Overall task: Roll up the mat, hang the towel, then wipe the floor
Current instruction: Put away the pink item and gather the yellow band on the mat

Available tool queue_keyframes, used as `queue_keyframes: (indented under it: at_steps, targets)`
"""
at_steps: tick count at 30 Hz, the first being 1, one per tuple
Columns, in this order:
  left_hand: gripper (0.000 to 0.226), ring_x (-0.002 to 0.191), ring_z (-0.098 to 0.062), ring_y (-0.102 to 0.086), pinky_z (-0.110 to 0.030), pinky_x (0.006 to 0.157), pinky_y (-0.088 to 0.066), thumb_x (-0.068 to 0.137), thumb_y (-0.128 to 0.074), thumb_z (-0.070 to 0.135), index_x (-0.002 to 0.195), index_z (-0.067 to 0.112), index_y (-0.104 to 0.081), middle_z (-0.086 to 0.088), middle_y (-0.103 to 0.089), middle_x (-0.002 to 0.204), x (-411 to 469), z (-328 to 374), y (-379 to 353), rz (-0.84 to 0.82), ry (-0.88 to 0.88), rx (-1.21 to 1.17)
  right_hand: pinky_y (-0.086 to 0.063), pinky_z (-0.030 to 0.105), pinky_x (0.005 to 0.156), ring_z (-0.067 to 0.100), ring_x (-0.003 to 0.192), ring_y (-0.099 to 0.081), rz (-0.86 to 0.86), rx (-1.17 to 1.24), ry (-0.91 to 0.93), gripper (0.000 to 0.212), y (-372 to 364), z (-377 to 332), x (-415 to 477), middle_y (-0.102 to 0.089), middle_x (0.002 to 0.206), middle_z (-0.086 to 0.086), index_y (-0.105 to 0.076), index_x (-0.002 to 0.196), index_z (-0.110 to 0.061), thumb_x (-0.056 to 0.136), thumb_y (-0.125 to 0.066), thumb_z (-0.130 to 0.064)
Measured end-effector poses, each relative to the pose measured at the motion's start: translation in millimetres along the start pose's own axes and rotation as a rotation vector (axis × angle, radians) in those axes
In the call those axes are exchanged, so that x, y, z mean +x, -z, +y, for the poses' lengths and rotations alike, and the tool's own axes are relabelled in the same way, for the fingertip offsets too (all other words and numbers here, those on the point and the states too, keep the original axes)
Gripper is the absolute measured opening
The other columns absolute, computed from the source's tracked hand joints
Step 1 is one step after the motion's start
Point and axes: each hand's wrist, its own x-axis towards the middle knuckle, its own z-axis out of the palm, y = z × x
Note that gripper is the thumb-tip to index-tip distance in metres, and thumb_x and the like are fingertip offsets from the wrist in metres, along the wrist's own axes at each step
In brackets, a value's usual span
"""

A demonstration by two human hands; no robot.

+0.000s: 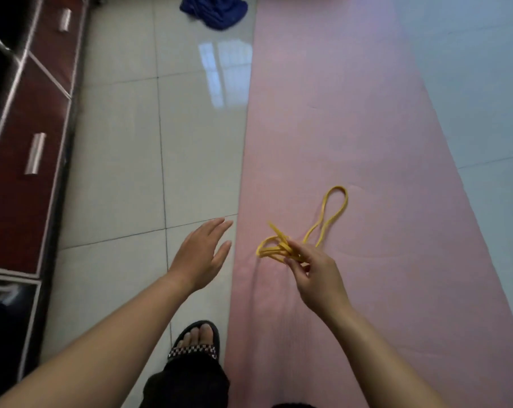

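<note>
Pinching the yellow band (274, 248) clear of the flat pink mat (352, 128), the right hand (315, 272) freed it for rolling; the left hand (200, 254) hung relaxed, holding nothing; the blue towel (215, 10) lay far left.

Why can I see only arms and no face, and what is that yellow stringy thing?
The camera sits on the person's head and looks down, so you see what they see: their own two arms. There is only this one picture. The right hand pinches a yellow band, a long loop bunched up in its fingers. The left hand is open and holds nothing, above the tiled floor. A pink mat lies flat and unrolled on that floor. Far ahead a blue towel lies crumpled. On the left stands a dark red cabinet, and below is the person's foot in a sandal.
</note>
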Motion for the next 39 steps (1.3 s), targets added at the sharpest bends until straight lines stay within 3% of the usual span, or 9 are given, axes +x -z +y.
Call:
queue_keyframes:
  at_steps: [5,10,17,23,27,33,39]
  targets:
    - [0.067,0.137,-0.013,-0.031,-0.034,0.113,-0.025,0.085,-0.018,0.055,0.141,0.024,-0.038,0.002,-0.038,0.147,-78,11,34,0.079,0.059,0.008,-0.053,0.031,0.071,0.014,0.085,-0.064,-0.144,0.059,0.111,0.031,-7,-42,-48,-0.068,0.097,-0.002,-0.064,0.115,-0.018,0.085,-0.063,-0.009]
    - [0.045,0.138,-0.011,-0.029,-0.029,0.113,-0.022,0.099,-0.035,0.036,0.142,0.024,-0.036,0.004,-0.036,0.148,-176,18,66,0.187,0.163,-0.029,-0.054,0.037,0.078,0.014,0.087,-0.066,-0.297,0.139,0.158,0.030,-27,-98,-91,-0.067,0.099,-0.004,-0.063,0.116,-0.017,0.087,-0.061,-0.010]
    - [0.043,0.133,-0.009,-0.036,-0.030,0.109,-0.032,0.098,-0.039,0.037,0.140,0.027,-0.037,0.008,-0.040,0.145,-313,6,97,0.166,0.285,0.024,-0.050,0.023,0.079,0.006,0.087,-0.061,-0.479,0.101,0.277,0.027,-65,-177,-139,-0.068,0.097,-0.011,-0.063,0.114,-0.025,0.088,-0.060,-0.018]
    - [0.052,0.127,-0.012,-0.043,-0.031,0.104,-0.039,0.091,-0.031,0.046,0.136,0.025,-0.043,0.007,-0.046,0.139,-388,-27,84,0.241,0.403,-0.021,-0.049,0.022,0.077,0.007,0.086,-0.060,-0.636,0.031,0.351,0.027,-90,-219,-169,-0.065,0.091,-0.013,-0.062,0.114,-0.027,0.091,-0.056,-0.015]
    - [0.042,0.121,-0.009,-0.047,-0.029,0.100,-0.041,0.096,-0.038,0.040,0.136,0.026,-0.043,0.010,-0.045,0.138,-422,-40,60,0.305,0.513,-0.130,-0.051,0.022,0.079,0.006,0.085,-0.061,-0.716,-0.018,0.409,0.027,-117,-231,-190,-0.066,0.095,-0.009,-0.061,0.116,-0.025,0.091,-0.056,-0.016]
    - [0.047,0.130,-0.011,-0.038,-0.021,0.102,-0.029,0.094,-0.039,0.043,0.138,0.026,-0.041,0.007,-0.040,0.144,-501,-65,46,0.366,0.711,-0.140,-0.052,0.029,0.081,0.007,0.087,-0.061,-0.865,-0.088,0.541,0.029,-169,-252,-233,-0.067,0.099,-0.011,-0.060,0.118,-0.026,0.090,-0.057,-0.022]
    - [0.078,0.128,-0.013,-0.043,-0.016,0.102,-0.028,0.075,-0.018,0.063,0.137,0.022,-0.043,0.002,-0.045,0.140,-588,-72,35,0.464,0.888,-0.172,-0.050,0.021,0.075,0.004,0.084,-0.061,-1.006,-0.087,0.657,0.028,-217,-287,-283,-0.066,0.097,-0.012,-0.060,0.116,-0.029,0.090,-0.058,-0.020]
